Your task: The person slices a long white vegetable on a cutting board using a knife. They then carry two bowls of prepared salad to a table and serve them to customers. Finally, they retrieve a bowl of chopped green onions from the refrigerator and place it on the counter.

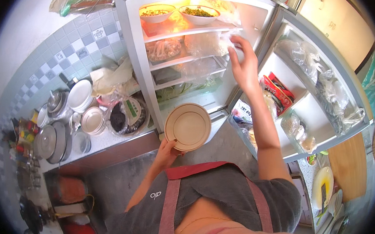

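My left hand grips the near rim of a round cream bowl, which has a brown line around its edge and looks empty inside. The bowl is held in front of the open refrigerator. My right hand is raised at the right side of the shelves, thumb and fingers apart. Its fingertips are close to a clear plastic bag on the middle shelf; whether they touch it cannot be told. Beside that bag lies another bag of reddish-brown food. Two bowls of chopped food stand on the top shelf.
The refrigerator door swings out to the right, its bins holding plastic bags and a red packet. On the left counter are stacked bowls, metal lids and a plastic-wrapped dark food. A yellow-filled plate sits at lower right.
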`<state>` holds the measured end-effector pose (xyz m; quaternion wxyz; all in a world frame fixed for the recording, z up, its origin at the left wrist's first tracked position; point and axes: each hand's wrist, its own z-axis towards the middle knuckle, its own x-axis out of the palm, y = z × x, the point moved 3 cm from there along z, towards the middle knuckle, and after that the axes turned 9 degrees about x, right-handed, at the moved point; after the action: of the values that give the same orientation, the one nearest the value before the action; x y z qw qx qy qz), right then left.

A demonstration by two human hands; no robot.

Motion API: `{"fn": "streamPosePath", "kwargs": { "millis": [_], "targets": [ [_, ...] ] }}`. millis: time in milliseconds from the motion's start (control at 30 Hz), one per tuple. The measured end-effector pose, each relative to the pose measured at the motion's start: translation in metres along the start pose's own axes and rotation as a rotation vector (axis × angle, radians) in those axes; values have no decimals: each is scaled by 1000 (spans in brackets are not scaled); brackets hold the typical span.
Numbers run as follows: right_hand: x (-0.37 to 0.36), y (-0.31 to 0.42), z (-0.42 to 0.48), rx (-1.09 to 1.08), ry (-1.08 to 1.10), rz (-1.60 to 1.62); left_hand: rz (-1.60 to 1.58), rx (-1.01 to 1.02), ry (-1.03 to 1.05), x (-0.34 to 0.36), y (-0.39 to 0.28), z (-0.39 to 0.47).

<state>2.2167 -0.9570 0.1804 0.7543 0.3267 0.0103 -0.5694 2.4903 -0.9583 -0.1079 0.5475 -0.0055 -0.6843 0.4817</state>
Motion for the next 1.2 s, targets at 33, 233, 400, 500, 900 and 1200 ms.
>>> {"fn": "streamPosePath", "kwargs": {
  "millis": [33, 233, 400, 500, 900, 1200],
  "targets": [
    [17, -11, 28, -20, 24, -10, 13, -3, -18, 3, -5, 9],
    [106, -78, 164, 81, 358, -401, 102, 40, -44, 40, -48, 43],
    [138, -95, 201, 103, 716, -664, 109, 127, -91, 45, -62, 61],
    [155, -94, 207, 59, 790, -698, 125, 168, -87, 48, -69, 80],
    [147, -128, 215, 349, 626, 13, 82, 279, -29, 87, -95, 148],
    [134, -122, 195, 340, 320, 431, 57, 282, -80, 84, -97, 175]
  ]
}}
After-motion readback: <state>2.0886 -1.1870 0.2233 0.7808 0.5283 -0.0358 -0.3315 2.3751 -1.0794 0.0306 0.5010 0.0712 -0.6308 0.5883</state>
